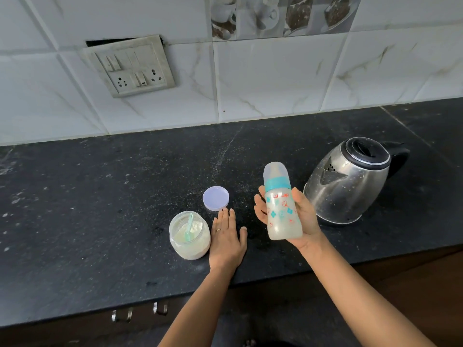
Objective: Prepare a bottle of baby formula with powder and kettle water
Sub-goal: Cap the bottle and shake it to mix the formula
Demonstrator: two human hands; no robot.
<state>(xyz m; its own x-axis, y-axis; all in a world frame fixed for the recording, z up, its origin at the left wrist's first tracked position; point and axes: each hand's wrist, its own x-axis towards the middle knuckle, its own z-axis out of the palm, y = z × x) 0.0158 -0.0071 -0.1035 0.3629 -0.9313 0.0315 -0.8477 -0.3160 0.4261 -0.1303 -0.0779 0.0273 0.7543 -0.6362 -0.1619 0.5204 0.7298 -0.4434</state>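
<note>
My right hand [304, 216] holds a capped baby bottle [281, 209] upright above the counter; it has a teal collar, a clear cap and milky liquid inside. My left hand [226, 236] lies flat on the black counter [100, 209], fingers apart, holding nothing. Just left of that hand stands an open jar of white powder [189, 235] with a light green scoop [189, 227] in it. The jar's lilac lid [216, 198] lies on the counter beyond my left fingertips. A steel kettle [348, 181] with a black lid and handle stands right of the bottle.
A tiled wall rises behind the counter, with a switch and socket plate [131, 67] at upper left. The counter's front edge runs below my forearms, with metal cabinet handles [140, 313] under it.
</note>
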